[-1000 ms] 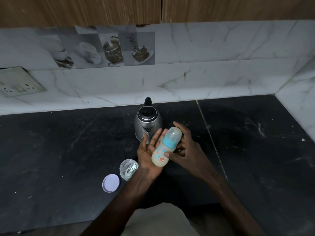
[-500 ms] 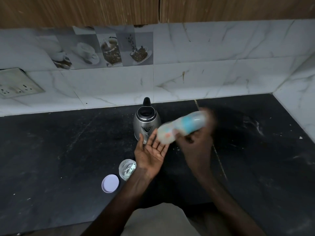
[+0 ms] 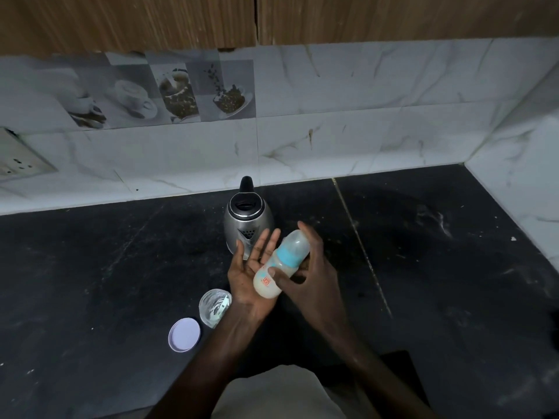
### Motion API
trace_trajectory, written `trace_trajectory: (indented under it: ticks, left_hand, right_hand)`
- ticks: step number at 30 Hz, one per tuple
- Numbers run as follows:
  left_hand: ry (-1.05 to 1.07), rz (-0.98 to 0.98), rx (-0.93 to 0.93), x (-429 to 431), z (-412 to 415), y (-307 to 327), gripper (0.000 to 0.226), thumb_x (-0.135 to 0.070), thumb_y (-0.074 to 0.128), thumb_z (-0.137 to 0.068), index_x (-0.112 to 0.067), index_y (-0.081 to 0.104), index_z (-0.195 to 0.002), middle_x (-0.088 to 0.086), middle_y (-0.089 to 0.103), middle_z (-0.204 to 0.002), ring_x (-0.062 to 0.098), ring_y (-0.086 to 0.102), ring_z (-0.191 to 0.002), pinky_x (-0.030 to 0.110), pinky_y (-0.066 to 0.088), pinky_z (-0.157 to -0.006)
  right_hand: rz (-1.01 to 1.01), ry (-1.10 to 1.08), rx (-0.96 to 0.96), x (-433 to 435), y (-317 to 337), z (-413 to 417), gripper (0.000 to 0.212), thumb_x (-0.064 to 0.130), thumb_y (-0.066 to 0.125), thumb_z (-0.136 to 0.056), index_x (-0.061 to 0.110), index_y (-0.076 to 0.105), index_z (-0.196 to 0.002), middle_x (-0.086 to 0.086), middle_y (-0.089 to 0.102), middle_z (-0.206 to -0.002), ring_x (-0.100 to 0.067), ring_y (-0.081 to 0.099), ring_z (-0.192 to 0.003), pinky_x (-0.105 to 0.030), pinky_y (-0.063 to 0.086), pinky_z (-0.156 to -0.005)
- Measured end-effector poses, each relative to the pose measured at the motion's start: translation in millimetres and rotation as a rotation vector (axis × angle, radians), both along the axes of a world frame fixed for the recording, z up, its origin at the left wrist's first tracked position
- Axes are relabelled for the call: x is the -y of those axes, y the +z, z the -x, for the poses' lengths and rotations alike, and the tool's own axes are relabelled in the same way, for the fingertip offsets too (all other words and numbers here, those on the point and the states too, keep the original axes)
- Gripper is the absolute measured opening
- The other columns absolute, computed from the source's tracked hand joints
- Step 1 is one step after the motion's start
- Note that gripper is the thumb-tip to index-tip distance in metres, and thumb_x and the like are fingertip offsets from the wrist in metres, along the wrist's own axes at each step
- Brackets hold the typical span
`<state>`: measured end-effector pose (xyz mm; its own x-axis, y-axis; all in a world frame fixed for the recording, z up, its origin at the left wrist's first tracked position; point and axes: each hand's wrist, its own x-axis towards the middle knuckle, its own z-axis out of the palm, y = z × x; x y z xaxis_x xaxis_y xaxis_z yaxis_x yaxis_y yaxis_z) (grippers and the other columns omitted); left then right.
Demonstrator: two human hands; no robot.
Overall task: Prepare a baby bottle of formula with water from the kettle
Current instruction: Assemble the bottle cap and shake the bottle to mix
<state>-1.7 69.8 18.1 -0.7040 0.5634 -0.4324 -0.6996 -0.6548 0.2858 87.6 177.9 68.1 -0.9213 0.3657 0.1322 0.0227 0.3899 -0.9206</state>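
Mid-frame, the right hand (image 3: 311,285) holds the capped baby bottle (image 3: 289,253) in its grip, tilted, with its base resting on the flat, wide-open palm of the left hand (image 3: 245,276). The kettle (image 3: 248,225) stands just behind them on the counter (image 3: 90,267), with an open jar (image 3: 214,306) and a lid (image 3: 184,334) at lower left.

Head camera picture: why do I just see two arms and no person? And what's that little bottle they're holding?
The camera sits on the person's head and looks down, so you see only their arms, as if through their eyes. There is no robot, just two bare hands. The right hand holds a baby bottle with a blue ring and milky liquid inside; its fingers curl round it. The bottle's bottom rests against the open left hand. Behind them, on the dark counter, stands a shiny kettle. Nearer the person sit a small clear jar and a round pale lid.
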Motion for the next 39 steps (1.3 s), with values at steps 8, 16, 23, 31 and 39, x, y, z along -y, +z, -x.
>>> trace_trajectory:
  ticks: [8, 16, 23, 31, 39]
  left_hand:
    - [-0.026, 0.009, -0.005, 2, -5, 2, 0.066, -0.055, 0.054, -0.100, -0.008, 0.056, -0.146, 0.013, 0.060, -0.149, 0.035, 0.059, -0.137, 0.053, 0.041, -0.117]
    - [-0.025, 0.083, -0.025, 1, -6, 8, 0.068, -0.060, 0.049, -0.099, -0.012, 0.057, -0.147, 0.011, 0.062, -0.147, 0.029, 0.061, -0.135, 0.044, 0.037, -0.122]
    - [0.003, 0.082, -0.008, 1, 0, 4, 0.069, -0.059, 0.051, -0.099, -0.009, 0.056, -0.147, 0.013, 0.063, -0.146, 0.030, 0.060, -0.136, 0.048, 0.036, -0.123]
    - [-0.006, 0.002, 0.022, 8, -2, 6, 0.067, -0.054, 0.053, -0.101, -0.007, 0.053, -0.148, 0.015, 0.060, -0.149, 0.037, 0.054, -0.141, 0.055, 0.029, -0.126]
    - [-0.013, -0.017, 0.030, 1, -5, 15, 0.063, -0.055, 0.050, -0.103, -0.008, 0.057, -0.144, 0.014, 0.060, -0.149, 0.035, 0.057, -0.138, 0.054, 0.033, -0.124]
  right_hand:
    - [-0.023, 0.256, 0.071, -33, 0, 0, 0.107, 0.033, 0.091, -0.080, 0.057, 0.021, -0.157, 0.042, 0.041, -0.145, 0.003, 0.062, -0.123, -0.024, 0.062, -0.090]
    - [0.123, -0.347, -0.341, -45, 32, 7, 0.093, 0.030, 0.086, -0.071, 0.043, 0.035, -0.148, 0.036, 0.055, -0.130, -0.003, 0.066, -0.118, -0.027, 0.063, -0.089]
    - [0.110, -0.282, -0.184, -20, 18, 5, 0.091, 0.039, 0.082, -0.065, 0.052, 0.038, -0.143, 0.038, 0.057, -0.123, 0.003, 0.067, -0.109, -0.028, 0.064, -0.084]
    - [0.056, 0.108, 0.102, -12, 1, 0, 0.109, 0.051, 0.091, -0.073, 0.060, 0.022, -0.156, 0.020, 0.058, -0.140, 0.000, 0.068, -0.115, -0.034, 0.064, -0.091]
    - [0.175, 0.048, 0.046, -5, -3, -4, 0.118, 0.054, 0.092, -0.074, 0.056, 0.013, -0.162, 0.031, 0.051, -0.147, -0.002, 0.065, -0.126, -0.023, 0.062, -0.090]
